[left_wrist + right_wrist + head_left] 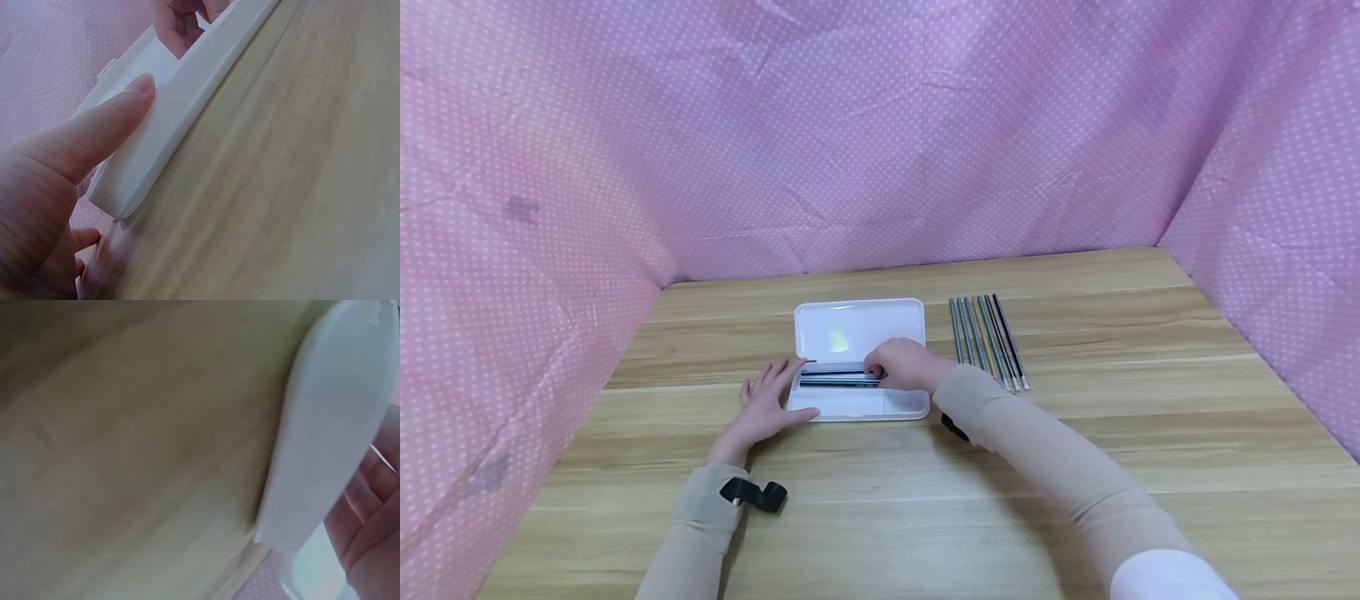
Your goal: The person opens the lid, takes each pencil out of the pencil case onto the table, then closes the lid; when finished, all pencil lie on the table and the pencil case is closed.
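Observation:
A white pencil case (850, 406) lies with its lid (887, 312) folded back. Several dark striped pencils (838, 383) lie lengthwise inside, above a divided front tray section. My left hand (767, 408) is spread around the left end of the case. Its thumb extends over the front wall, also in the left wrist view, and its forefinger reaches a small brown tip at the back left corner. My right hand (906, 364) reaches in from the right, fingers curled down and pinching a pencil at its right end; the fingertips are partly hidden behind the case wall in the right wrist view.
To the right of the case, several pencils (985, 337) lie side by side in a row on the wooden table (850, 517), close to the right forearm. Pink dotted cloth (880, 167) hangs behind the table and at both sides.

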Demonstrator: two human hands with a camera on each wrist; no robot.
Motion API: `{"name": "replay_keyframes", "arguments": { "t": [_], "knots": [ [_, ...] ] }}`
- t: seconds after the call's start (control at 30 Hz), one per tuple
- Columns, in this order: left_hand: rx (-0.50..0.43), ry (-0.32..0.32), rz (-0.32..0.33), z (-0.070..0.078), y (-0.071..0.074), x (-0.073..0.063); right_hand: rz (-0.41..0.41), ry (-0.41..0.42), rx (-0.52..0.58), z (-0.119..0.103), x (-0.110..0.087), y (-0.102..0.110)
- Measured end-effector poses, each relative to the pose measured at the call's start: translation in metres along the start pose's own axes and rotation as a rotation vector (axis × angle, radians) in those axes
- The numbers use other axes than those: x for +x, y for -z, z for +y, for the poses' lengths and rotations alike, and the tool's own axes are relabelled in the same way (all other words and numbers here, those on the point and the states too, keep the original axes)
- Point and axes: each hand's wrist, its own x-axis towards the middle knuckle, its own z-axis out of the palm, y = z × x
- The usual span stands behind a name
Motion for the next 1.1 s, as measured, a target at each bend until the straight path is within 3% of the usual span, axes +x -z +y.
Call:
{"name": "replay_keyframes", "arguments": {
  "t": [0.53, 0.9, 1.1],
  "knots": [
    [-0.009, -0.002, 0.000, 0.001, -0.001, 0.000, -0.041, 0.048, 0.019, 0.002, 0.002, 0.007],
    [-0.015, 0.007, 0.002, 0.001, -0.001, 0.001, -0.089, -0.028, 0.071, 0.000, 0.003, 0.011],
    [-0.017, 0.012, -0.005, 0.000, -0.001, 0.000, -0.070, -0.044, 0.120, 0.000, 0.002, 0.009]
  ]
}}
